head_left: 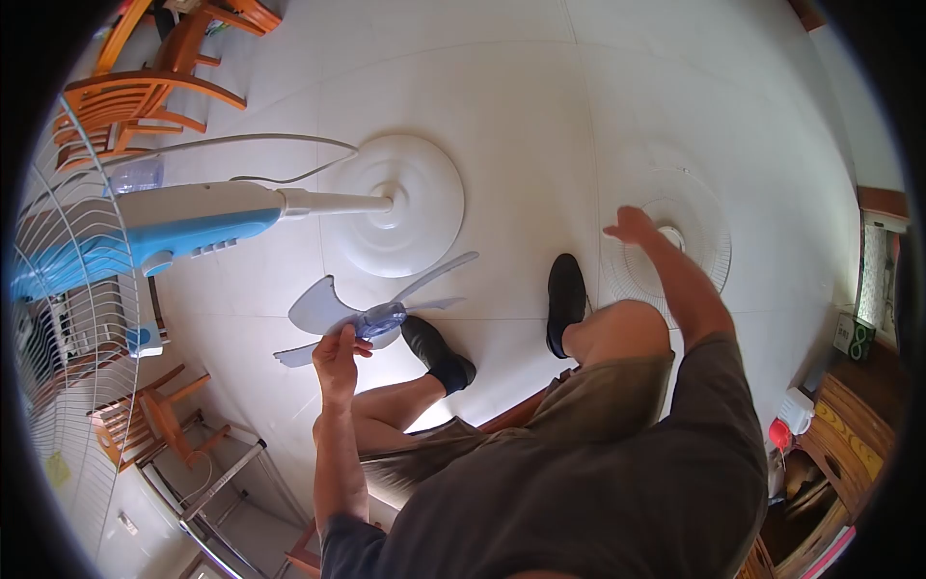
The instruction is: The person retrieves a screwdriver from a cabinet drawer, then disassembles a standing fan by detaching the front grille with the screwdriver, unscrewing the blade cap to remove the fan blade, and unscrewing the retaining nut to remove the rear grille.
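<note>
Plainly, the left hand (pixel 338 362) grasps the fan blade (pixel 374 320); the right hand (pixel 634 225), seemingly empty, is well apart, over the grille (pixel 702 232).

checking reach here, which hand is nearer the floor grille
Right. The right hand overlaps the floor grille in view; the left hand is well to its left, holding the fan blade.

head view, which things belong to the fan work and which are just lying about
Likely part of the fan work:
- fan blade, in the left hand
- pedestal fan
- round fan grille on the floor, by the right hand

Apparently unrelated:
- wooden chairs
- red round object
</note>
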`<move>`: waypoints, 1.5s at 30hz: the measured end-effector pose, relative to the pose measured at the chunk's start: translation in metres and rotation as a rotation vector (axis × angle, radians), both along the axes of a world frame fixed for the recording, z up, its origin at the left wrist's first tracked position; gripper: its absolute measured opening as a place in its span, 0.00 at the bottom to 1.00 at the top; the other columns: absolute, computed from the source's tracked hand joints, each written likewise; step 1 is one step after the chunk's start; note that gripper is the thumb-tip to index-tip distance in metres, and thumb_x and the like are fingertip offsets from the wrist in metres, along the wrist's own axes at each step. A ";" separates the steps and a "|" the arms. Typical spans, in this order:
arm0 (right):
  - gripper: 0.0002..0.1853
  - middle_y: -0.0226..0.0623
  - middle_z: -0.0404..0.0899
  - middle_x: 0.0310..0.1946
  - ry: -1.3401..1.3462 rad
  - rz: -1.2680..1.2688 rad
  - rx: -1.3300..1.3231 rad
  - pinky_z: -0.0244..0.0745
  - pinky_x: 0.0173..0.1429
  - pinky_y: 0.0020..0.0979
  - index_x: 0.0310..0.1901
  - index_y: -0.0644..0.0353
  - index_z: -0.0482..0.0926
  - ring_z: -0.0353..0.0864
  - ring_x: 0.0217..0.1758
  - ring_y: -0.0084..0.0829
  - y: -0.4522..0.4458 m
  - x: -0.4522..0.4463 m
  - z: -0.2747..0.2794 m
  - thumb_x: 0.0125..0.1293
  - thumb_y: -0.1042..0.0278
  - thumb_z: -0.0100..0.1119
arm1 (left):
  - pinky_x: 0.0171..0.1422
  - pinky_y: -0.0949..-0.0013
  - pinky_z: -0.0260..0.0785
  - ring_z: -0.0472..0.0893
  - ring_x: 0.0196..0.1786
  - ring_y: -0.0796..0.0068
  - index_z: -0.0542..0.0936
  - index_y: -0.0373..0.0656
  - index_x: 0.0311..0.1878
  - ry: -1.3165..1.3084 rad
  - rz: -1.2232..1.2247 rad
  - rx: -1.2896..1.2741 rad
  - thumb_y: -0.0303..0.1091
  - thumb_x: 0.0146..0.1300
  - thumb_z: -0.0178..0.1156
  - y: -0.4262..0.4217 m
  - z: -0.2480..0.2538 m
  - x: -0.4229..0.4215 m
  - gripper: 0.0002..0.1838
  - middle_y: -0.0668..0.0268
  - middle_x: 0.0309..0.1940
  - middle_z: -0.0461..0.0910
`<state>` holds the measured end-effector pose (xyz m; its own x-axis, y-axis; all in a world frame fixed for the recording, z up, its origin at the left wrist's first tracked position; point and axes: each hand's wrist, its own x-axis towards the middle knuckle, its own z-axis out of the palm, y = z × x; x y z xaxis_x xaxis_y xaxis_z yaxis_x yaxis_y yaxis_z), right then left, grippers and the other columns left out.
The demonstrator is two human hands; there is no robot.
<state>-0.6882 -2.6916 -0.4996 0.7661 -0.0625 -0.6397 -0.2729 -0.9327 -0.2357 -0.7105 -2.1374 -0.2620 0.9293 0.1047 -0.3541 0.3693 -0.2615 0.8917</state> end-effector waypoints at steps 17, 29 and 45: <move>0.15 0.45 0.80 0.43 -0.043 -0.153 0.229 0.78 0.45 0.40 0.42 0.63 0.77 0.82 0.46 0.42 0.349 0.167 -0.045 0.57 0.63 0.59 | 0.30 0.73 0.77 0.81 0.27 0.73 0.78 0.28 0.43 0.107 0.094 0.080 0.26 0.68 0.50 0.016 0.013 -0.017 0.11 0.59 0.26 0.80; 0.25 0.49 0.79 0.37 -0.118 -0.175 0.337 0.77 0.46 0.39 0.39 0.66 0.75 0.81 0.42 0.42 0.328 0.146 -0.031 0.57 0.47 0.62 | 0.29 0.73 0.77 0.81 0.26 0.72 0.78 0.28 0.43 0.057 0.203 0.012 0.26 0.69 0.50 0.019 0.019 -0.026 0.11 0.58 0.25 0.81; 0.11 0.34 0.79 0.31 -0.173 -0.432 1.276 0.75 0.36 0.26 0.36 0.61 0.76 0.79 0.33 0.26 0.236 0.010 0.323 0.65 0.61 0.59 | 0.23 0.73 0.73 0.80 0.22 0.72 0.77 0.31 0.44 -0.130 0.193 -0.476 0.36 0.69 0.52 0.024 0.097 -0.067 0.15 0.60 0.31 0.80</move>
<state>-0.6780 -2.4557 -0.1770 0.9119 0.2425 -0.3310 -0.3650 0.1106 -0.9244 -0.7772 -2.1134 -0.1649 0.9485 0.1339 -0.2872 0.2491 0.2452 0.9369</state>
